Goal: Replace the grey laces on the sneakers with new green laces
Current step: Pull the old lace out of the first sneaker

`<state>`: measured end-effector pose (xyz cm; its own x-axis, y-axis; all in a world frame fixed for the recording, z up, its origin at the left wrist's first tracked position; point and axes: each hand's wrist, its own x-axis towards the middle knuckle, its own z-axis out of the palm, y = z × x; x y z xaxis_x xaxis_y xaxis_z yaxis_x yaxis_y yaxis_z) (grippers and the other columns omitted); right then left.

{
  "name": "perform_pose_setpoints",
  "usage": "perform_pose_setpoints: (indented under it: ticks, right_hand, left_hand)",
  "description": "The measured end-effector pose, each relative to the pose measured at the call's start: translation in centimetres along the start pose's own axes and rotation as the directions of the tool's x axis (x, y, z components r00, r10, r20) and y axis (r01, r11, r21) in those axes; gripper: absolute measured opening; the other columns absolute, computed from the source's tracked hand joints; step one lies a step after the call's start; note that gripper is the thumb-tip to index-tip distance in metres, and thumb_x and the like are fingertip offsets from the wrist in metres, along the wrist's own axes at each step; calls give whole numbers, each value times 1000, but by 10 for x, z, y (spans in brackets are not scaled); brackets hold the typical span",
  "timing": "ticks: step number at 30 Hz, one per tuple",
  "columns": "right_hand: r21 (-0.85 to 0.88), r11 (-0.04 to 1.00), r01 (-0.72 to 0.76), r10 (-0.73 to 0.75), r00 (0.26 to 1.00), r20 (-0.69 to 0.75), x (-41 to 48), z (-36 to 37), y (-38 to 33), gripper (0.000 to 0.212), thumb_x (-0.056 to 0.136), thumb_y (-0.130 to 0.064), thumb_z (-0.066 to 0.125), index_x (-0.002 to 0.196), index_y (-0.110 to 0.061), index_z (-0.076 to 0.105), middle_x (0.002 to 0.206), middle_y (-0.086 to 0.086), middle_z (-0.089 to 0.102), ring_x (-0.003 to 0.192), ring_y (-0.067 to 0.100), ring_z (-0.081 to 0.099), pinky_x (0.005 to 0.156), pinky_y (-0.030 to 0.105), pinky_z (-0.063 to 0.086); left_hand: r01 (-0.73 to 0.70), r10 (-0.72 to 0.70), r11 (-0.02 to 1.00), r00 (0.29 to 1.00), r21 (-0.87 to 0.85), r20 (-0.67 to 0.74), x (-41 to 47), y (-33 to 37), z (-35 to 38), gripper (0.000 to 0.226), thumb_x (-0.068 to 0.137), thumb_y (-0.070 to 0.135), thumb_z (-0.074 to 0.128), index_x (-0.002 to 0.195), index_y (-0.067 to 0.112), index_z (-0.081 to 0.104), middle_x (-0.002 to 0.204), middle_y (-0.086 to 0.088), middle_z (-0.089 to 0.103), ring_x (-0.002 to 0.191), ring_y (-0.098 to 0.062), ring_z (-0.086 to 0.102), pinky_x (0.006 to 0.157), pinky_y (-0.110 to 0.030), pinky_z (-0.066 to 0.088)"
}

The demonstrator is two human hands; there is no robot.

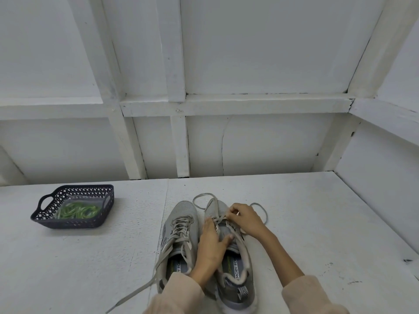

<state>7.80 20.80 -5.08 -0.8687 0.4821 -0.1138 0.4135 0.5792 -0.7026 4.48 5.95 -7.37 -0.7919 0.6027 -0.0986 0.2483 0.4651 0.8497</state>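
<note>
Two grey sneakers stand side by side on the white table, toes pointing away from me. The left sneaker [179,232] is fully laced, its grey lace end trailing toward me. My left hand [213,243] grips the tongue and side of the right sneaker [235,264]. My right hand [246,217] pinches the grey lace [205,197] near the lowest eyelets; loose loops of that lace lie beyond the toe and to the right. Green laces [77,210] lie in a clear packet inside the dark basket [65,223] at the left.
White wooden walls with framing close off the back and right side of the table [317,223]. The basket sits well left of the sneakers, with bare tabletop between them and on the right.
</note>
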Motion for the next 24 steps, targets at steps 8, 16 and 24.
perform_pose_setpoints:
  ticks: [8,16,24]
  right_hand:
    - [-36,999,34,-34,999,13,-5,-6,9,20,80,-21,75,71,-37,67,77,-13,71,72,8,66,73,34,55]
    - [-132,990,54,-44,996,79,0,-6,-2,11,94,-19,50,86,-27,51,89,-8,63,71,12,52,68,32,39]
    - [94,995,30,-38,996,84,-4,-11,8,22,87,0,64,85,-21,68,77,-7,66,66,5,59,51,14,44]
  left_hand:
    - [2,-2,1000,1000,18,-12,0,1,2,81,91,30,64,151,4,16,158,-10,21,147,-23,18,119,-34,17]
    - [-8,8,1000,1000,-15,-12,-3,2,1,78,88,33,67,148,7,26,155,-10,29,143,-24,28,117,-41,25]
    - [-11,11,1000,1000,4,-25,-5,6,3,78,92,30,62,151,4,17,159,-10,19,147,-23,17,120,-36,16]
